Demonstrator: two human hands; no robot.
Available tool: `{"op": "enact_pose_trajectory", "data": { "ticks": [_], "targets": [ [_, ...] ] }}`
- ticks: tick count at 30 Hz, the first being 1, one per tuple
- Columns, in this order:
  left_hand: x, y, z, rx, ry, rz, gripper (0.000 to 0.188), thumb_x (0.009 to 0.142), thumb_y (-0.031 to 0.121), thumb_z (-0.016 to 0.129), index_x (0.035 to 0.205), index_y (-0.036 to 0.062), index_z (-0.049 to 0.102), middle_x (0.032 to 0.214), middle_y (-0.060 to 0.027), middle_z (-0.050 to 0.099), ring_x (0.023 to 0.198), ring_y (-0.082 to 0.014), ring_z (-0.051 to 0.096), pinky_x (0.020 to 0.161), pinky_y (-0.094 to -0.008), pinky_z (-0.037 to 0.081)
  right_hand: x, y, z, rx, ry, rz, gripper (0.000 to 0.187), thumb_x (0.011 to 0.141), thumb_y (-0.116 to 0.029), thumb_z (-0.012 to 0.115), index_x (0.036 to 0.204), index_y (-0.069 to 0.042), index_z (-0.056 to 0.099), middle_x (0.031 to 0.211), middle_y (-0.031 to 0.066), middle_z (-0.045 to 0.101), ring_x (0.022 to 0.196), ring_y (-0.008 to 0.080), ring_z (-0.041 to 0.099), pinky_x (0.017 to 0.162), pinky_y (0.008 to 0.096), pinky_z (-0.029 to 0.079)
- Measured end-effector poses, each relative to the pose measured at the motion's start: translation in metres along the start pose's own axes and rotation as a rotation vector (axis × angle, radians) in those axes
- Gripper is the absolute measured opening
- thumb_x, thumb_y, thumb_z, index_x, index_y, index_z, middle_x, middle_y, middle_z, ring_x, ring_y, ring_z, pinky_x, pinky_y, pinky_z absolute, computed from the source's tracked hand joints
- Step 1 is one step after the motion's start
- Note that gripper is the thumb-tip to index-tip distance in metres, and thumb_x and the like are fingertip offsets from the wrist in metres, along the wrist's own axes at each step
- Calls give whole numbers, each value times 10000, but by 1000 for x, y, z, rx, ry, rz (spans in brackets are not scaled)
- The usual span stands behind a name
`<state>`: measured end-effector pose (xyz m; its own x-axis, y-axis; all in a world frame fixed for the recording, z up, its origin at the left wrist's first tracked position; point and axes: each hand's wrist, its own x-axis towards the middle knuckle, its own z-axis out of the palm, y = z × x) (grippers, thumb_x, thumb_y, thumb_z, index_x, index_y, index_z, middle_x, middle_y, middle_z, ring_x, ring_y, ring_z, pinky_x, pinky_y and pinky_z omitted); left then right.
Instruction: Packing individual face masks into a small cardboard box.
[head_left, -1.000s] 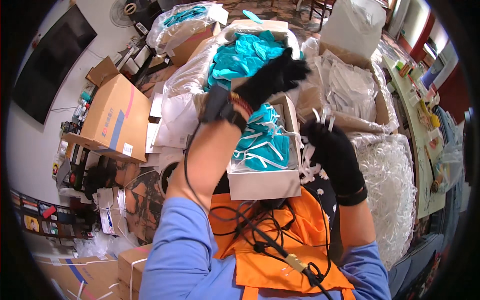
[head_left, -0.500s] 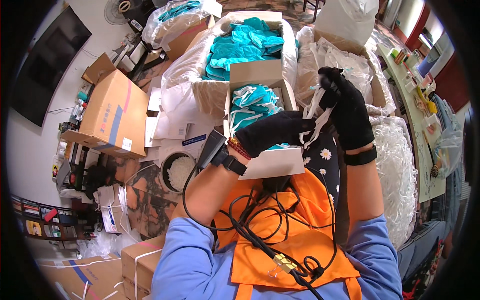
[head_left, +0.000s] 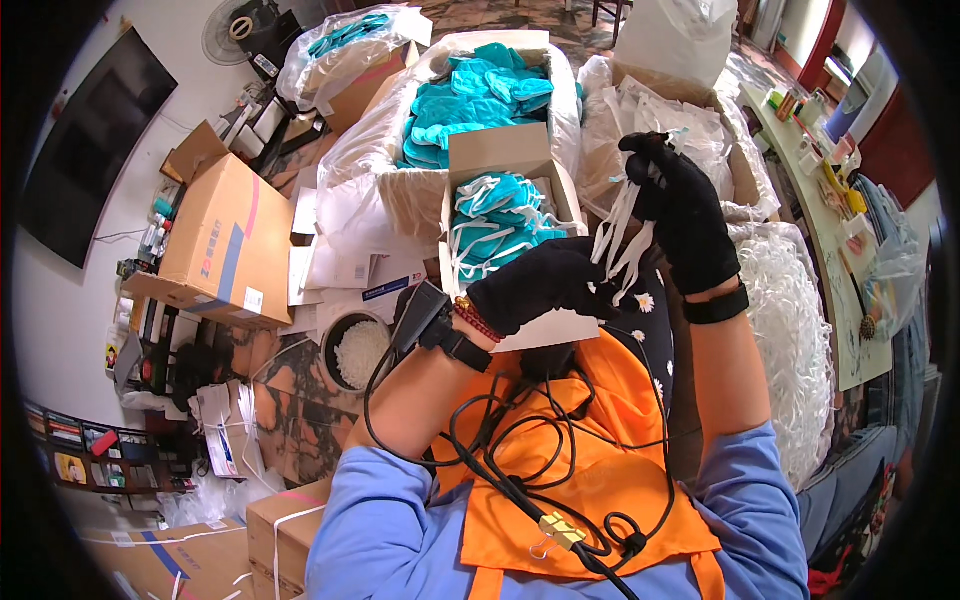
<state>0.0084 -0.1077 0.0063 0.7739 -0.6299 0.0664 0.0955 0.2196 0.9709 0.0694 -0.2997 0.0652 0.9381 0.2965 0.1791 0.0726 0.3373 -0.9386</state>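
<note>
Both my hands wear black gloves. My right hand (head_left: 685, 210) is raised, its fingers pinched on a bunch of white straps (head_left: 625, 240) that hangs down loose. Lower and to the left, my left hand (head_left: 540, 290) has its fingers curled in beside the hanging straps; what they hold, if anything, is hidden. Under and beyond my left hand stands a small open carton (head_left: 505, 150) on my lap. In it lie several teal face masks (head_left: 500, 205) with white straps, partly covered by the hand.
Beyond stands a large plastic-lined box (head_left: 560, 85) heaped with teal pieces (head_left: 470, 100). At its right is a box of clear bags (head_left: 680, 125). A sack of white straps (head_left: 780, 350) stands right of me. At left are a bucket of white pellets (head_left: 360, 350) and a big carton (head_left: 220, 230).
My left hand has moved slightly down, and its fingers have come away from the lower part of the straps. The right hand keeps hold, and the straps hang more freely. The view has shifted slightly.
</note>
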Motion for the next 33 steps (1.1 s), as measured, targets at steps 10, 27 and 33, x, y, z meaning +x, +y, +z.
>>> {"op": "enact_pose_trajectory", "data": {
  "ticks": [10, 27, 33],
  "targets": [
    [2, 8, 15, 251, 59, 187, 302, 948, 250, 552, 1133, 13, 578, 954, -61, 638, 872, -147, 642, 732, -275, 535, 1, 3, -1, -17, -20, 28, 315, 976, -316, 489, 1095, -68, 642, 838, -56, 538, 690, 25, 460, 584, 174, 360],
    [-2, -14, 22, -397, 80, -215, 279, 942, 248, 541, 1011, -23, 555, 861, -141, 629, 770, -304, 674, 733, -420, 569, 5, 9, 2, -143, 80, -13, 338, 962, -402, 496, 1006, -108, 657, 674, -98, 394, 555, 16, 325, 490, 189, 249],
    [4, -11, 26, -369, 104, -271, 288, 945, 275, 546, 978, -10, 571, 724, -57, 543, 626, -180, 591, 672, -337, 566, 4, 5, 10, -155, 69, 8, 334, 960, -409, 495, 997, -126, 668, 677, -100, 399, 567, 19, 330, 502, 190, 245]
  ]
}}
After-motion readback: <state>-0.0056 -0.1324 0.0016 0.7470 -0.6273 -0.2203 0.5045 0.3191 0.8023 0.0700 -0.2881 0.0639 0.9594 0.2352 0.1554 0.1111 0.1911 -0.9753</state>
